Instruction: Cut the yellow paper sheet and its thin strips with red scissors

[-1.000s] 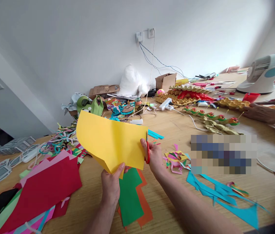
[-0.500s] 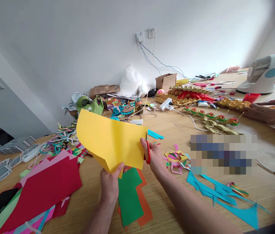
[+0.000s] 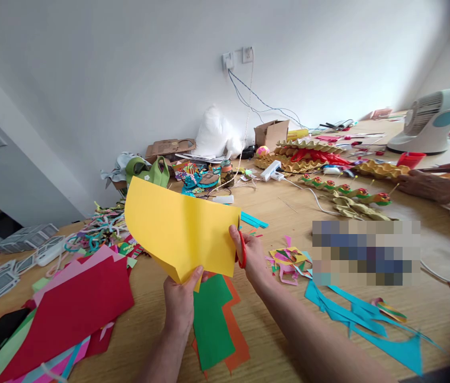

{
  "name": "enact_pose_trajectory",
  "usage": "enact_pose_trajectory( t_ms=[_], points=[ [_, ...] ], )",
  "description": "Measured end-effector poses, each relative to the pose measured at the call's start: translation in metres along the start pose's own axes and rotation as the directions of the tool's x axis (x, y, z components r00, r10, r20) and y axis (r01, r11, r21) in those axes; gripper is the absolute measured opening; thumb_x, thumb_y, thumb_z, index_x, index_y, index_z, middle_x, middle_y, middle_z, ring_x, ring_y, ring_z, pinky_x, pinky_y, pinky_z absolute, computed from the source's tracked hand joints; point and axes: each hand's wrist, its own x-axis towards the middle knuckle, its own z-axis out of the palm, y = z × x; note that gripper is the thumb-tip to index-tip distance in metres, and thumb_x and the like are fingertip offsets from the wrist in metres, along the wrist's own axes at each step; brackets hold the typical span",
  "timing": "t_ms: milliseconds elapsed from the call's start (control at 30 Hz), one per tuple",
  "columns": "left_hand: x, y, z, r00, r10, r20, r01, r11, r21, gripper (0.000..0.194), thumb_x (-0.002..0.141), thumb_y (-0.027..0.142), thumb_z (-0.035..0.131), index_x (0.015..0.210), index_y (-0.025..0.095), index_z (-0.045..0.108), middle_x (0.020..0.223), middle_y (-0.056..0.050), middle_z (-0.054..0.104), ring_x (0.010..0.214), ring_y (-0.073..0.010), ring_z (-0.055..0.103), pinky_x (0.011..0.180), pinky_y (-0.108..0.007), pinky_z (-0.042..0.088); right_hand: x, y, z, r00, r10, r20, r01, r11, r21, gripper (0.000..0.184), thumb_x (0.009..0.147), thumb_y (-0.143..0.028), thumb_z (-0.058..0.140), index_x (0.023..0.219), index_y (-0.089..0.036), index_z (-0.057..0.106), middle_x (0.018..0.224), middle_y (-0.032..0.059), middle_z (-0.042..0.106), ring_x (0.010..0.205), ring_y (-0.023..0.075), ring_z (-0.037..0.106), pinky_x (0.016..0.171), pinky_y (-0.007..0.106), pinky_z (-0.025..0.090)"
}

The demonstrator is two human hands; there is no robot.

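Head camera: a pale wall (image 3: pixel 129 74) rises behind the wooden table (image 3: pixel 129 332) where my hands work. At its far right stands a white fan (image 3: pixel 440 122). A pile topped by a red sheet (image 3: pixel 83 303) spreads across the near left, with pink, green and blue paper showing from under it.

The yellow sheet (image 3: pixel 161 213) is up off the table between my two hands, bowed outward on its left side and creased down toward my left thumb. A small flap juts below that thumb; whether it is a fold or a cut edge, I cannot tell. Under the sheet lie a green paper (image 3: pixel 213 332) with a stepped edge and an orange paper (image 3: pixel 241 346) showing from beneath it. To the right, blue strips (image 3: pixel 398 343) lie loose, cut with straight sides and points.

My left hand (image 3: pixel 179 303) is closed on the bottom edge of the yellow sheet, thumb on top. My right hand (image 3: pixel 252 258) holds the red-handled scissors (image 3: pixel 242 250), blades upward at the sheet's right edge. How wide the blades stand, and whether they bite the paper, I cannot tell. With only a pinch below, I judge the broad left side could sway or curl. Small colored scraps (image 3: pixel 289 255) lie just beside my right wrist; farther right is a co-worker's hand (image 3: pixel 428 186), well apart from mine.
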Motion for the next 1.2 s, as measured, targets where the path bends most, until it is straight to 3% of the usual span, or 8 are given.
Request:
enact_pose_trajectory(
  t_ms=[533,1200],
  points=[
    [0.0015,-0.0087,-0.0032,0.998,0.057,0.032,-0.059,0.997,0.058,0.02,0.056,0.024,0.078,0.069,0.011,0.069,0.065,-0.007,0.07,0.059,-0.0219,0.066,0.056,-0.033,0.054,0.0025,-0.0075,-0.0033,1.0,-0.026,0.003,0.026,0.997,0.07,0.057,0.071,-0.069,0.051,0.071,-0.014,0.066,0.062,0.0068,0.066,0.047,0.0145,0.056,0.036,0.022,0.033],
    [-0.0002,-0.0086,-0.0036,0.993,0.071,0.091,-0.08,0.992,0.099,0.019,0.062,0.025,0.075,0.072,0.01,0.068,0.071,-0.009,0.071,0.062,-0.0221,0.066,0.059,-0.034,0.054,0.0091,0.0002,-0.0062,1.0,0.028,-0.002,-0.028,0.985,0.17,0.051,0.067,-0.065,0.061,0.069,-0.014,0.065,0.066,0.0088,0.068,0.054,0.0204,0.062,0.038,0.024,0.038]
  ],
)
